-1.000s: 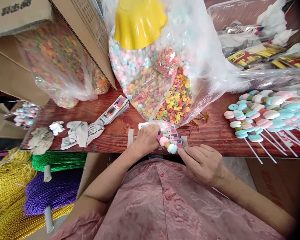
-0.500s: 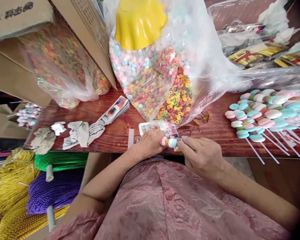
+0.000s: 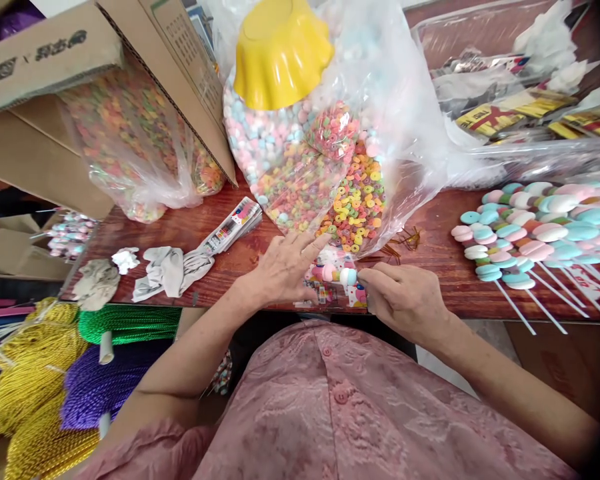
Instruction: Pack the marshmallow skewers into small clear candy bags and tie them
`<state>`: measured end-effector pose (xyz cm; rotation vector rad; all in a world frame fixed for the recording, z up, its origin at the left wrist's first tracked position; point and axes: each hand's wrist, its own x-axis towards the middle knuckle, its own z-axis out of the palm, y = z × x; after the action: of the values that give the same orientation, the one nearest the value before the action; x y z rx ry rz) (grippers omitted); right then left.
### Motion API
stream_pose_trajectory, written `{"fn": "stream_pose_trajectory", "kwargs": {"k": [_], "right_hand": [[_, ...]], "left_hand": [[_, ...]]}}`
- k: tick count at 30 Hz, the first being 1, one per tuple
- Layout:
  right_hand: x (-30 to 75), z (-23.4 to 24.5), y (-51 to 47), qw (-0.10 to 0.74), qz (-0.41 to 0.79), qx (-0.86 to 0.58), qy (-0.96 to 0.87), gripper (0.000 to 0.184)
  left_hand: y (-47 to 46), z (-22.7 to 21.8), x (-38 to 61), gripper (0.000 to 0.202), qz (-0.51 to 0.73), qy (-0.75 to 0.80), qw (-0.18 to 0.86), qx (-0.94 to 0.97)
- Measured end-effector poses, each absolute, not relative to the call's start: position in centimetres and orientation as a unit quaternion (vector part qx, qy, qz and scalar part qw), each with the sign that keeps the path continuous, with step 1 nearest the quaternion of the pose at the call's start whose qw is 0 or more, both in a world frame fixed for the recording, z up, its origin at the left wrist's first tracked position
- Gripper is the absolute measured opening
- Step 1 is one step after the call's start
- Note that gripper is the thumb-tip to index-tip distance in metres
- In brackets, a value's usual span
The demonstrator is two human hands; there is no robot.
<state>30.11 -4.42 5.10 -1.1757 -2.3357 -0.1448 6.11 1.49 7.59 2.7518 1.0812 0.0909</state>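
Note:
Pinched between the thumb and fingers of my right hand is a candy skewer, its pink, greenish, white and blue pieces pointing left. The stick's lower end is hidden in the hand. Stretched out, the fingers of my left hand are apart from the skewer, with their tips at the near edge of the ring candies. I see nothing held in that hand. Below it lie printed wrappers at the table's front edge. The ring candies spill in a clear bag.
A yellow fluted bowl rests on pastel marshmallows. Finished skewers are piled at right, their sticks jutting over the edge. At left are a cardboard box, a wrapper stack, grey cloth and gold cords.
My left hand has let go of the skewer's tip, opened, and moved up and left towards the ring candies. My right hand keeps the skewer in nearly the same place.

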Motion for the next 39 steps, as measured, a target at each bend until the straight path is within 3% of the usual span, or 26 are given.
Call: {"fn": "stream_pose_trajectory", "kwargs": {"k": [5, 9, 13, 19, 21, 30, 34, 37, 39], "right_hand": [[29.5, 4.7, -4.2, 0.299, -0.051, -0.423, -0.854, 0.021], [28.4, 4.7, -4.3, 0.322, -0.104, -0.397, -0.853, 0.019], [27.5, 4.7, -4.8, 0.285, -0.086, -0.4, -0.867, 0.02], [27.5, 4.3, -3.7, 0.269, 0.229, -0.458, -0.816, 0.025], [27.5, 3.9, -3.3, 0.268, 0.282, -0.469, -0.793, 0.029], [25.0, 1.9, -4.0, 0.216, 0.049, -0.469, -0.855, 0.021], [24.8, 2.1, -3.3, 0.203, 0.05, -0.487, -0.848, 0.022], [25.8, 2.4, -2.4, 0.267, 0.1, -0.446, -0.848, 0.022], [26.4, 2.7, -1.9, 0.314, 0.12, -0.412, -0.847, 0.02]], "left_hand": [[2.0, 6.3, 5.3, 0.024, -0.022, 0.369, 0.118, 0.922], [1.7, 5.0, 6.2, 0.008, 0.003, 0.434, 0.146, 0.889], [1.5, 5.0, 6.7, 0.01, 0.024, 0.457, 0.131, 0.879], [1.3, 4.5, 6.4, 0.016, 0.022, 0.439, 0.042, 0.897], [1.3, 4.4, 6.3, 0.018, 0.023, 0.422, 0.017, 0.906], [1.1, 5.4, 7.7, 0.014, -0.054, 0.359, 0.083, 0.928], [1.3, 5.7, 7.3, 0.022, -0.04, 0.353, 0.106, 0.929], [1.7, 6.1, 6.2, 0.046, -0.005, 0.369, 0.091, 0.925], [2.0, 6.4, 5.4, 0.04, -0.016, 0.393, 0.08, 0.916]]}}
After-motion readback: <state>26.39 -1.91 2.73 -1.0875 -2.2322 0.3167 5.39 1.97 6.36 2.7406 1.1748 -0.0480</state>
